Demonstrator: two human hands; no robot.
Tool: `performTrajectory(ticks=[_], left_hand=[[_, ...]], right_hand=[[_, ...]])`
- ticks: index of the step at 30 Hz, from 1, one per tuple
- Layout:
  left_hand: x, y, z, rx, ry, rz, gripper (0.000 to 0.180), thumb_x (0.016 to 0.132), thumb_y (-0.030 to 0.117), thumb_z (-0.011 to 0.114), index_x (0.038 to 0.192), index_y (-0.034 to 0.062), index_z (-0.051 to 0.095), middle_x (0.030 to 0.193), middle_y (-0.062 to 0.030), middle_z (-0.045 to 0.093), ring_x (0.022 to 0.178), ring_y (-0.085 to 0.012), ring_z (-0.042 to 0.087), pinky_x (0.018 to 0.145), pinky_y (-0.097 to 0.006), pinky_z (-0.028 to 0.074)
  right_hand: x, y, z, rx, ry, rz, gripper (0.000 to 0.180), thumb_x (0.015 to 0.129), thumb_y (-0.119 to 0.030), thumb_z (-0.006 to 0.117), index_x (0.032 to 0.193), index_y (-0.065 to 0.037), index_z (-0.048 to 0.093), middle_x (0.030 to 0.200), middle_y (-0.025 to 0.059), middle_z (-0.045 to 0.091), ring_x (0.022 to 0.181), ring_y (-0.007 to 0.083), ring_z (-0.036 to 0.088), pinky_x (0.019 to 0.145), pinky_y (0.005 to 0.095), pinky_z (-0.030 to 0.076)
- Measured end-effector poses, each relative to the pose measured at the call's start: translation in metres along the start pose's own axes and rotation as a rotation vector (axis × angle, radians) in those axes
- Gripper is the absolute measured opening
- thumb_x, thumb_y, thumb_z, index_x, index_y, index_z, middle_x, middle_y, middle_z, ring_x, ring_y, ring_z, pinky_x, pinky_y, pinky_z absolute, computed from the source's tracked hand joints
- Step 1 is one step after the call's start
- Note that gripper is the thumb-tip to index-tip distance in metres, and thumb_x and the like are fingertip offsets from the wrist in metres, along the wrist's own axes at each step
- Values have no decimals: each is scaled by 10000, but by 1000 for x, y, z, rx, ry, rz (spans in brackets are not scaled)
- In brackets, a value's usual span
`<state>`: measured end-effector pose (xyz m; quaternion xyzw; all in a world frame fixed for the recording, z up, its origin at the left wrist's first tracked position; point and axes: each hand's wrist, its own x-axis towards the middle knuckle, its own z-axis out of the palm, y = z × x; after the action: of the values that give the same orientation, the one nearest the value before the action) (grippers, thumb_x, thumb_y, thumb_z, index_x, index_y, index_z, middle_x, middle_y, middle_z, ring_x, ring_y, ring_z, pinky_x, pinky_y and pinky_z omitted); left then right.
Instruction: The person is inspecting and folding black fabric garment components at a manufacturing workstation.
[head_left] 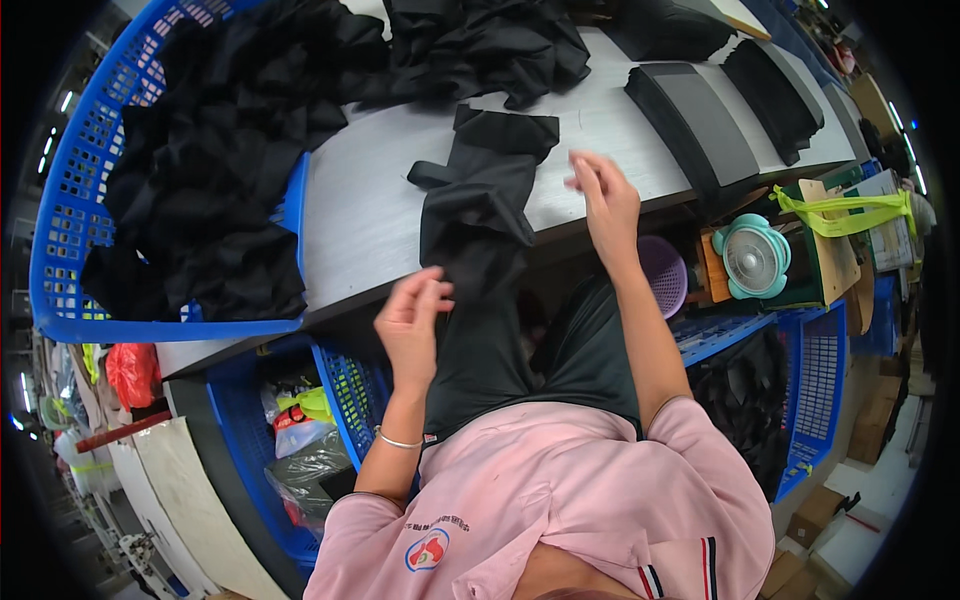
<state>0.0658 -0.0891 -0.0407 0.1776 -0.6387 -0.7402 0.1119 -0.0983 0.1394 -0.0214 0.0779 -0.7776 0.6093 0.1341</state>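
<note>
A black cloth piece (480, 195) lies crumpled on the grey tabletop (365, 205), with a narrow strap-like part sticking out to its left. Its near end hangs over the front edge towards my lap. My left hand (408, 322) is beside that hanging end, fingers loosely bent and slightly apart; nothing shows in them. Whether its fingertips touch the cloth I cannot tell. To the right of the cloth, above the table's front edge, my right hand (608, 205) is raised with bent, parted fingers and holds nothing visible.
A blue basket (170, 330) heaped with black cloth (220, 180) stands at the left. More black cloth (480, 45) lies at the back. Stacked dark pieces (695, 125) lie at the right, above a turquoise fan (755, 257) and a purple basket (660, 275). Blue crates (815, 390) flank my legs.
</note>
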Motion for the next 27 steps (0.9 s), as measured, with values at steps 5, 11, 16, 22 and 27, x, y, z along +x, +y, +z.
performTrajectory(ticks=[5, 11, 16, 22, 27], left_hand=[[57, 5, 6, -68, 70, 163, 393, 1035, 213, 566, 1362, -4, 553, 1197, -61, 628, 1051, -119, 590, 901, -267, 491], [97, -9, 22, -583, -410, -307, 409, 1046, 316, 546, 1344, 36, 563, 1081, -6, 653, 964, -91, 609, 859, -262, 505], [90, -15, 38, -656, -609, -420, 499, 947, 317, 703, 1341, 50, 553, 1139, -19, 676, 1023, -110, 641, 860, -278, 546], [100, -33, 44, -1032, -634, -497, 489, 939, 352, 703, 1306, 54, 578, 1259, -84, 654, 1170, -212, 617, 1052, -369, 480], [112, -30, 47, -1079, -673, -525, 363, 983, 236, 657, 1275, 43, 563, 1224, -85, 658, 1111, -175, 648, 961, -299, 540]], right_hand=[[-69, -6, 15, 460, -278, 347, 250, 969, -129, 655, 1160, 31, 659, 962, 50, 688, 838, 104, 633, 808, 230, 501], [-62, 7, 31, 899, -381, 595, 397, 926, -166, 733, 1266, -20, 590, 1080, 6, 659, 981, 78, 613, 916, 237, 483], [-38, 0, 15, 969, -602, 770, 394, 857, -141, 787, 1208, -63, 626, 1083, 5, 680, 951, 80, 638, 895, 230, 493], [-29, -6, 22, 987, -556, 755, 387, 829, -65, 775, 1187, -54, 630, 1082, 28, 688, 989, 125, 656, 905, 290, 525], [-11, 12, 32, 815, -567, 769, 375, 817, -39, 775, 1170, -63, 649, 1084, 34, 698, 1006, 147, 666, 877, 289, 531]])
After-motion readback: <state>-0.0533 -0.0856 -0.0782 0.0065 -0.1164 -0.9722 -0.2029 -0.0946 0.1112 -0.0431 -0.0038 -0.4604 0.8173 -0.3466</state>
